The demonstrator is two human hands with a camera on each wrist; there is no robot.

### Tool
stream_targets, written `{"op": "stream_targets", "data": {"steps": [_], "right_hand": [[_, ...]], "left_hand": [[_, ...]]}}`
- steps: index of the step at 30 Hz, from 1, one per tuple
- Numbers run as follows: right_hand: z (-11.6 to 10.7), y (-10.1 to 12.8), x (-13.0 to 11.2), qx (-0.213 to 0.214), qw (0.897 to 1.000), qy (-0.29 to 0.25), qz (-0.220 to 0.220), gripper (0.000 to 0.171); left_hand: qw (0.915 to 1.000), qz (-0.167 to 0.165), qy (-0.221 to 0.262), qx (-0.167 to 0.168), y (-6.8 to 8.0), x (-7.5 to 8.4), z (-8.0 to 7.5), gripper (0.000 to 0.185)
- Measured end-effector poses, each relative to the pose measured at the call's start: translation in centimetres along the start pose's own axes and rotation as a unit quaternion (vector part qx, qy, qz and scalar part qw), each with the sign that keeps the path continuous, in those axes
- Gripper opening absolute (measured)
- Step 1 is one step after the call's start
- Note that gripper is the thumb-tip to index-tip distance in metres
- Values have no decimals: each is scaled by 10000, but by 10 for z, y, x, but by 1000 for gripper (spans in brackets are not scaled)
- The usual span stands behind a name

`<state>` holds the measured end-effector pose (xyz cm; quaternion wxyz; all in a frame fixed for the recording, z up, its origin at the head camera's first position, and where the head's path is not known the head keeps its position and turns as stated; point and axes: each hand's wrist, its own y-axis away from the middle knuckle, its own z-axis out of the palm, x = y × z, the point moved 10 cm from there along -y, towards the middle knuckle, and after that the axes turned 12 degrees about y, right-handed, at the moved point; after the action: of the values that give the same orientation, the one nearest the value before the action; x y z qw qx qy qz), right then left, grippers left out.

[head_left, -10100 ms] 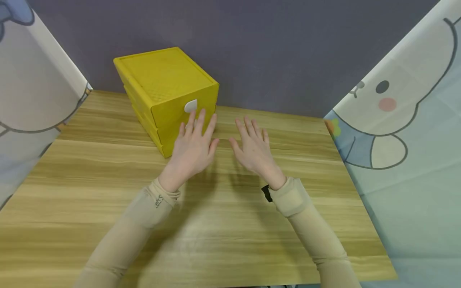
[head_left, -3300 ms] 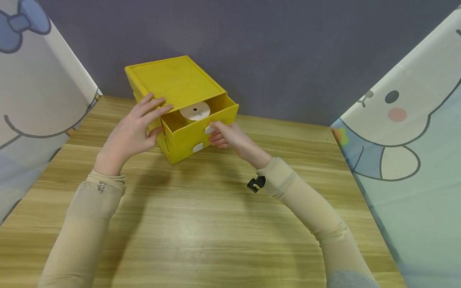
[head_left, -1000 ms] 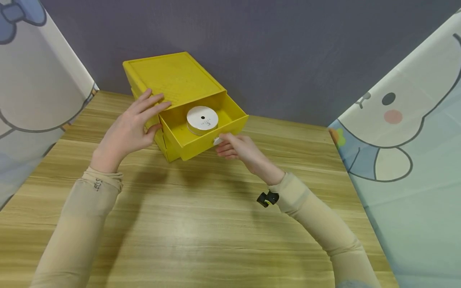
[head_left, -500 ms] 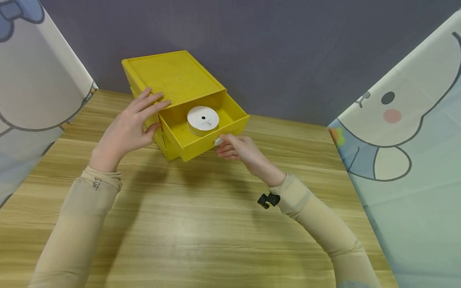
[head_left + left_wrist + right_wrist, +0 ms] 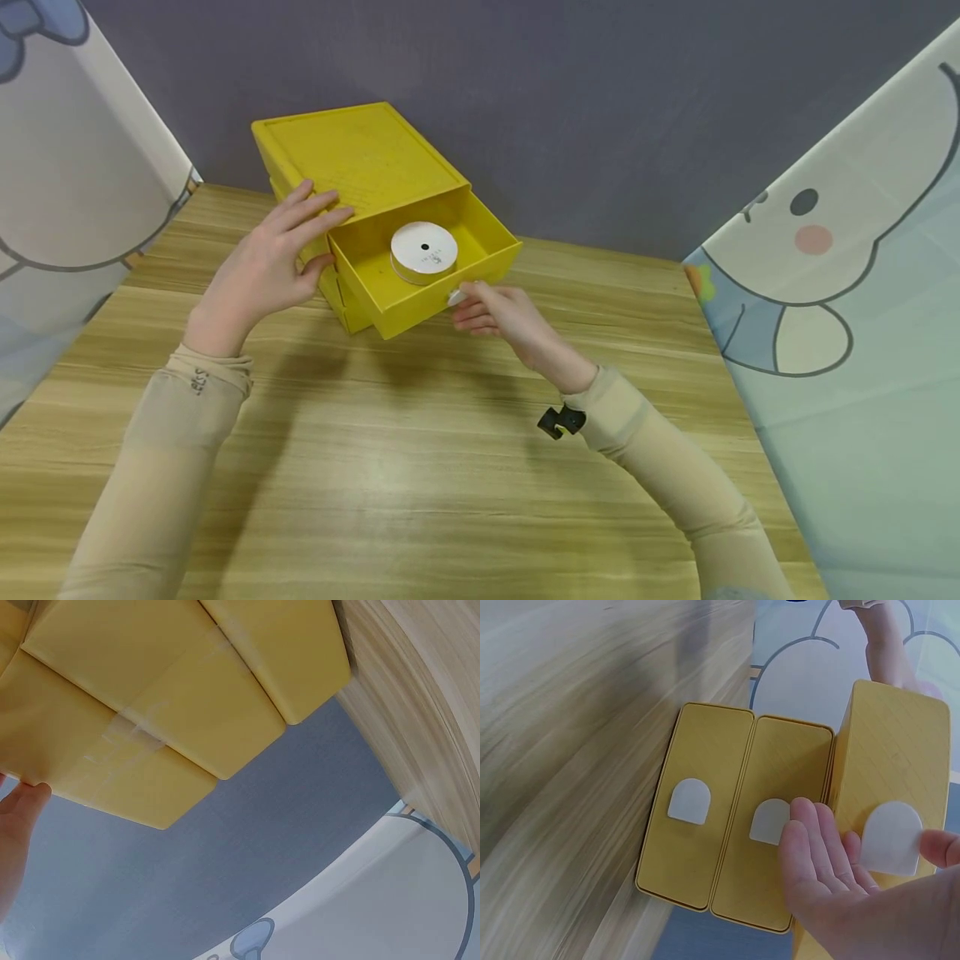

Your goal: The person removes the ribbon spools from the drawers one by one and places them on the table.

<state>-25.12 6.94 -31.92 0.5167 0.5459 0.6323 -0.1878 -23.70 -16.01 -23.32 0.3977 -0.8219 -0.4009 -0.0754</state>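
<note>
Two bare hands work a yellow drawer box [image 5: 352, 158] at the table's [image 5: 450, 467] 12 o'clock edge. Right hand [image 5: 498, 312] pinches the pulled-out top drawer's [image 5: 420, 292] white tab [image 5: 890, 837]; left hand [image 5: 262, 267], fingers straight, braces the box. One white tape roll [image 5: 423, 250] lies inside the drawer.

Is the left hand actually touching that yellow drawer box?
Touching. The head view shows the left hand with fingers lying on the yellow drawer box top and thumb against its side.
</note>
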Motion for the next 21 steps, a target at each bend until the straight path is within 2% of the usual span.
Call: {"op": "stream_targets", "data": {"steps": [21], "right_hand": [[-1,7,3,-12,9999,68,-154,46]], "left_hand": [[10000,24,-10,33,0,0,-1,63]]}}
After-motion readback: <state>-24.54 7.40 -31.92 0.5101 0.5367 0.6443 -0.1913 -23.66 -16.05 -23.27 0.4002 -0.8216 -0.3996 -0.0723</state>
